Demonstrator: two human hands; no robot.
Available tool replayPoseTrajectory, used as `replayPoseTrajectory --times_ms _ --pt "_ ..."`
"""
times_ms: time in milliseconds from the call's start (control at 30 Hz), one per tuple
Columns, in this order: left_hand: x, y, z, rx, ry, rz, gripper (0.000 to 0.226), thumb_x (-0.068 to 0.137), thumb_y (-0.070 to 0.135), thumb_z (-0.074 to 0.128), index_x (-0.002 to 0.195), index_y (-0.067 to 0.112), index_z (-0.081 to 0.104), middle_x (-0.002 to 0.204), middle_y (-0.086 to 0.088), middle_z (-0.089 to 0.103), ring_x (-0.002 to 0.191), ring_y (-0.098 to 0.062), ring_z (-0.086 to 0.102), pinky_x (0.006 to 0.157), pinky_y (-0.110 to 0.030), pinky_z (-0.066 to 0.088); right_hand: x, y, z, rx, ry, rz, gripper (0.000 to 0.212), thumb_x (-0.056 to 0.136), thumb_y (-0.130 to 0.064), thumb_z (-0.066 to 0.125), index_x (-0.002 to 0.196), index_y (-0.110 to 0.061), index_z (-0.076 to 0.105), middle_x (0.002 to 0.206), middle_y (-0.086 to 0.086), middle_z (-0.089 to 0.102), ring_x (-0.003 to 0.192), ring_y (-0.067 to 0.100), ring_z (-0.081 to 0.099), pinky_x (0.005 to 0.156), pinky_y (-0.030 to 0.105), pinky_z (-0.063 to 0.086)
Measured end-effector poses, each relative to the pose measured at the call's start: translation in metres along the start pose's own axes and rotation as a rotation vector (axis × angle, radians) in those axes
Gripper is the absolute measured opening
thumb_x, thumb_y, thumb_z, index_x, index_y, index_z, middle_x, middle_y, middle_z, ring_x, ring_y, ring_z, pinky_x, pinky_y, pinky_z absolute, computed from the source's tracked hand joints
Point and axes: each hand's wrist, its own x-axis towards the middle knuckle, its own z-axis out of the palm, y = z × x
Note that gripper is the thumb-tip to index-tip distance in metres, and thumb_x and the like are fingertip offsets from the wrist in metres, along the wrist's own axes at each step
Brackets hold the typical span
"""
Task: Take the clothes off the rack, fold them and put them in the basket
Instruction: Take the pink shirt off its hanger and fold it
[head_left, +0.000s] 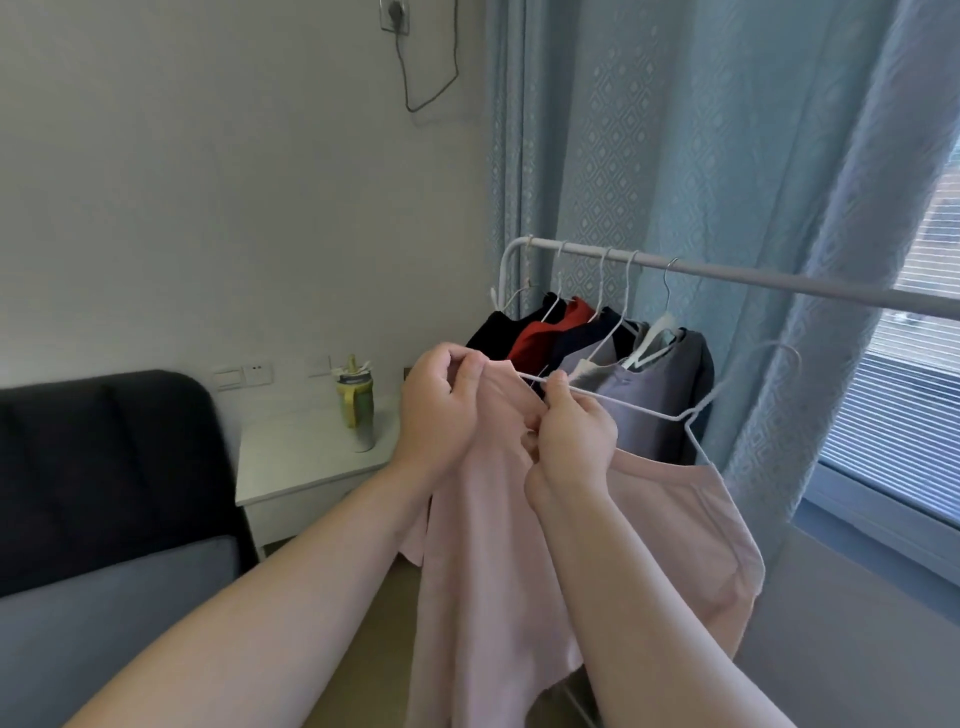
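Ok: L hand (441, 400) pinches pink shirt (493, 545) fabric at hanger's left tip, fingers curled. R hand (571, 441) pinches white wire hanger (649, 410) mid-bar, thumb on top. Hanger off rack rail (753, 278), held in front; shirt hangs down. Grey top (660, 395), red top (535, 343) on rail behind.

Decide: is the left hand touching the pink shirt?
Touching. The head view shows the left hand with fingers curled, pinching the pink shirt at its top edge.
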Motion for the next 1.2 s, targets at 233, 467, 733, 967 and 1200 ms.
replayPoseTrajectory --times_ms 233,467,733,967,1200 --pt "0.012 -0.026 -0.031 -0.070 0.247 -0.395 0.022 0.105 0.028 0.042 0.102 0.010 0.054 0.104 -0.008 0.064 0.101 -0.026 0.059 0.082 -0.032 0.043 0.005 -0.013 0.008 0.252 0.014 0.179 0.025 0.105 -0.018 0.040 0.084 -0.010 0.050 0.073 0.002 0.061 0.043 0.009 0.058 0.040 0.021 0.044" --pt "-0.006 -0.032 -0.040 -0.141 0.116 -0.342 0.021 0.100 0.010 0.037 0.084 0.010 0.052 0.069 -0.003 0.060 0.068 -0.016 0.056 0.070 -0.029 0.046 -0.017 0.009 0.026 0.329 -0.145 0.444 0.014 0.101 -0.011 0.037 0.105 -0.010 0.050 0.086 0.011 0.078 0.041 0.012 0.054 0.036 0.017 0.037" --pt "-0.018 -0.056 -0.079 -0.028 0.095 -0.438 0.028 0.099 0.010 0.038 0.073 0.013 0.048 0.056 0.012 0.053 0.056 -0.008 0.048 0.060 -0.026 0.038 -0.023 0.047 0.038 0.208 -0.241 0.684 0.020 0.095 -0.022 0.056 0.113 -0.014 0.055 0.086 0.007 0.072 0.046 0.011 0.045 0.036 0.017 0.035" --pt "-0.014 -0.078 -0.119 0.066 0.187 -0.518 0.027 0.103 0.020 0.037 0.085 0.009 0.054 0.078 -0.003 0.058 0.073 -0.018 0.053 0.064 -0.028 0.040 -0.038 0.065 0.061 0.079 -0.324 0.870 0.015 0.081 -0.024 0.066 0.087 -0.015 0.056 0.071 0.000 0.056 0.054 0.011 0.047 0.049 0.022 0.031" --pt "-0.022 -0.101 -0.163 0.206 0.265 -0.570 0.025 0.100 0.017 0.036 0.078 0.013 0.048 0.075 -0.001 0.052 0.069 -0.018 0.049 0.061 -0.031 0.037 -0.061 0.080 0.080 0.093 -0.501 1.094 0.029 0.087 -0.019 0.068 0.106 -0.009 0.048 0.102 0.013 0.055 0.092 0.041 0.068 0.085 0.050 0.055"
